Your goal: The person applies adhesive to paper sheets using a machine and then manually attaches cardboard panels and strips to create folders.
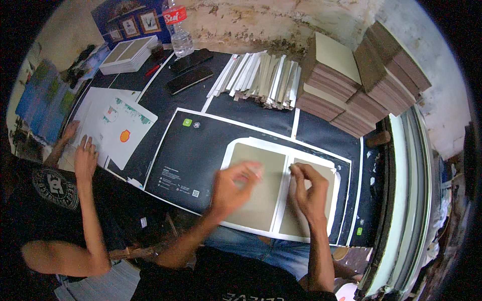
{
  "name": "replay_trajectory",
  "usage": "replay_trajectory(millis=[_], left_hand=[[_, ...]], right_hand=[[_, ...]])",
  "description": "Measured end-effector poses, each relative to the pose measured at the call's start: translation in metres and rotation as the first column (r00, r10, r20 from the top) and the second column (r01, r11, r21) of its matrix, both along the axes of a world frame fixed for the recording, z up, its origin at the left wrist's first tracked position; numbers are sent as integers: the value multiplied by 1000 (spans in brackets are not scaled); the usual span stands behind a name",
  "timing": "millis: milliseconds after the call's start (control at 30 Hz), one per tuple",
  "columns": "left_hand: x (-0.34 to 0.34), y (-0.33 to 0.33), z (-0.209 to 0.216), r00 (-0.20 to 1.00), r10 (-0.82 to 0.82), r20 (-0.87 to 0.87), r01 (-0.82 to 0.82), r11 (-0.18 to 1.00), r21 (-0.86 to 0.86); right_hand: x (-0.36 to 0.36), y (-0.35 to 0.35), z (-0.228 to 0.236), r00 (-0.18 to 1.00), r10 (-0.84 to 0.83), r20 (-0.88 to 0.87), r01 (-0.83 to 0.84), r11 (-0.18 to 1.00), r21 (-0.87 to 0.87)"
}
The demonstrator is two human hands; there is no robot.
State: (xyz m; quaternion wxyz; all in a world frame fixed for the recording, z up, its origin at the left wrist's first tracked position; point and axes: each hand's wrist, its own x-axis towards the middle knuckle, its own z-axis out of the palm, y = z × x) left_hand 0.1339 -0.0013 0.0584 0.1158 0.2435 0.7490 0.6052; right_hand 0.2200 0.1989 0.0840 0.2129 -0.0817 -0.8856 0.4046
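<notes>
Two grey-brown boards, a wider left board (251, 205) and a narrower right board (298, 218), lie side by side on a white sheet (232, 150) with cut corners. A narrow pale strip (279, 203) runs along the gap between them. Over the left board hovers my left hand (231, 190), its curled fingers smeared by motion. My right hand (310, 193) is closed in a pinch above the right board, fingertips close to the gap; anything between them is too small to make out. Beneath the sheet spreads a black printed sheet (175, 150) with a white border.
Cut strips (263, 78) lie in a pile at the back, left of tall board stacks (329, 75). Two dark phones (190, 80), a plastic bottle (179, 35) and a red pen (152, 70) are farther left. Another person's hands (86, 158) rest on a white printed sheet (123, 118).
</notes>
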Motion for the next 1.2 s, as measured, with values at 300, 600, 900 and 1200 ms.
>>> replay_trajectory(millis=[300,600,900,1200], left_hand=[[-109,-17,-29,842,-99,-530,-155,897,-413],[-119,-17,-40,891,-86,-445,-77,939,-334],[-129,-24,-40,925,-126,-359,35,968,-249],[-130,-29,-51,924,-87,-373,33,989,-147]], right_hand=[[-31,-46,-40,948,307,85,-309,951,6],[-33,-47,-38,951,286,119,-285,958,-25],[-137,-19,-35,918,382,102,-396,890,227],[-160,-18,-37,862,477,172,-505,839,201]])
